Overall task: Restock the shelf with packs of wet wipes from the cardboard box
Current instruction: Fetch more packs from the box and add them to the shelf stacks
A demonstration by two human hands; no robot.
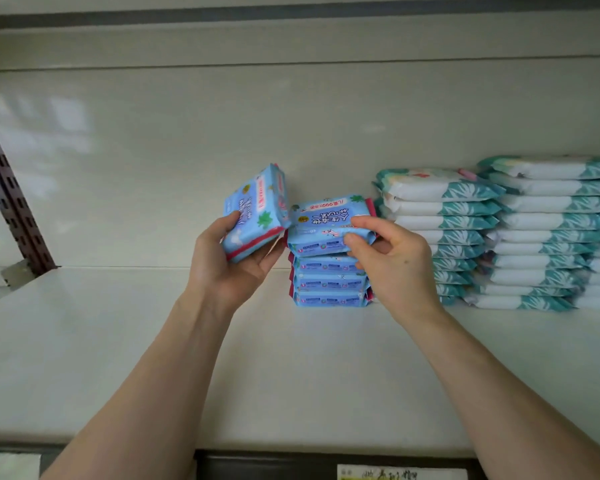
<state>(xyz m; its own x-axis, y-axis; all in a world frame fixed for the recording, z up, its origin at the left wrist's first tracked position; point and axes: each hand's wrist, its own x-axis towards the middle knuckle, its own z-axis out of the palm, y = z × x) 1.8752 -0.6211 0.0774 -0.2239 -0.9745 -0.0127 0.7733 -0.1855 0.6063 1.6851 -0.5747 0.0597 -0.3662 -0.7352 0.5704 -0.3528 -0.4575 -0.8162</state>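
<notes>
Upside-down Chinese print on blue wipe packs, little of it legible.
The top blue plastic pack [326, 221] of the small stack shows large white Chinese characters, upside down to the camera. A smaller line above them seems to include "99.9%". The tilted blue plastic pack [253, 211] in the left hand [229, 261] carries a red strip with white print too small to read. A white paper shelf-edge label [400, 473] bears dark handwritten marks, blurred.
</notes>
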